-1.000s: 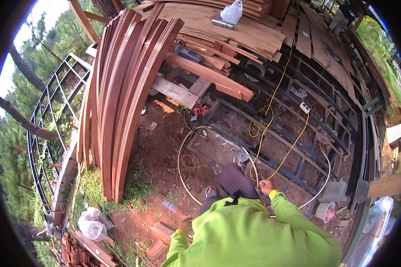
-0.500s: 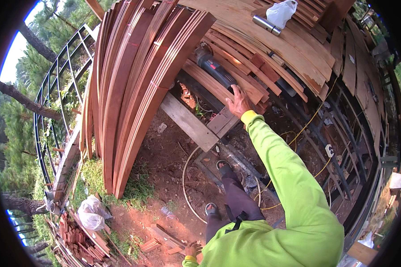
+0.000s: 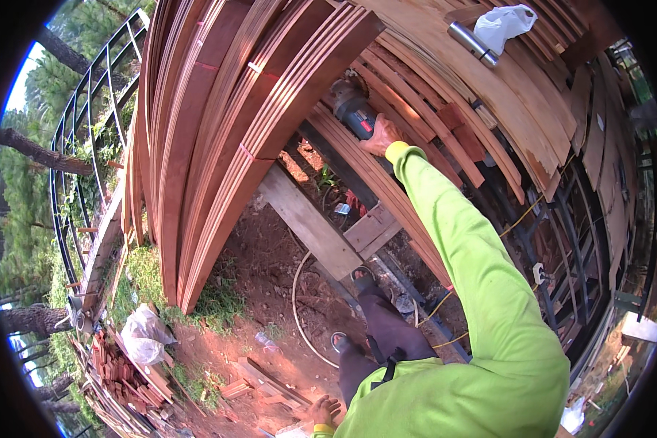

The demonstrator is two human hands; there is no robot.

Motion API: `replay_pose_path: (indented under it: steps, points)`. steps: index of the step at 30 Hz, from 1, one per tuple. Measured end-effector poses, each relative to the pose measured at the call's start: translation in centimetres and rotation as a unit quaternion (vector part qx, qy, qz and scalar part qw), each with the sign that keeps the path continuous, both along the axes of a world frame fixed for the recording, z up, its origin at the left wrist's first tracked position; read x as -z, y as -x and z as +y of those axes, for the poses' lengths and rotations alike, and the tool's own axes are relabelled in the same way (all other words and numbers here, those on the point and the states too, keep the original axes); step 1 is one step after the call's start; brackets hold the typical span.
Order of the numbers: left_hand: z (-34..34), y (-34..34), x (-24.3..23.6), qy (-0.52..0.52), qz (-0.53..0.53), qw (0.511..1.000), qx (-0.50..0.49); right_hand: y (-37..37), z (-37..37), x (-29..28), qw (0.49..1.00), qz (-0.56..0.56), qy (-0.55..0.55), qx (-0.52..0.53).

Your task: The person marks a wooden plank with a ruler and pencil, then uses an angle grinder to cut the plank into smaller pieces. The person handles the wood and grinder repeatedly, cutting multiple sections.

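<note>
Gripping the grinder [image 3: 355, 118] just right of the plank stack [image 3: 219, 139] in the right hand [image 3: 382, 137], ideally wrapping all fingers behind its head, and holding the left hand [image 3: 324, 410] spread, below that stack.

Left of the power tool [image 3: 356, 117], boards [image 3: 190, 124] block passage.

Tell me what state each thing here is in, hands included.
Right hand: on the power tool, grip unclear
Power tool: whether running, unclear
Left hand: open, visibly empty
Metal flask: lying on its side
Long planks: bundled with red ties
Upper white bag: crumpled
Hose: lying curved
</note>
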State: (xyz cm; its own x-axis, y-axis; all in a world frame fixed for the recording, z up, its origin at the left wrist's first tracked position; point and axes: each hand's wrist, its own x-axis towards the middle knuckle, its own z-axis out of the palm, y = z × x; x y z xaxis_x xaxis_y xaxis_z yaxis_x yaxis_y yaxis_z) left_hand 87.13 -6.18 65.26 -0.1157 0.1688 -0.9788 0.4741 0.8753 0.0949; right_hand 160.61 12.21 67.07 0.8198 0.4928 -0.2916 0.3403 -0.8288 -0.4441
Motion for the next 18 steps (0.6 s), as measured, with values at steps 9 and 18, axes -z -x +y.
replay_pose_path:
  steps: [9,18]
  points:
    - [-1.0,-1.2,-1.2,-0.075,0.007,0.994,-0.080,-1.8,-3.7,-3.1,0.997,-0.017,0.055,-0.057]
    - [-4.2,2.9,0.7,-0.054,-0.038,0.993,-0.099,5.3,-21.0,-11.1,0.983,-0.154,0.099,0.004]
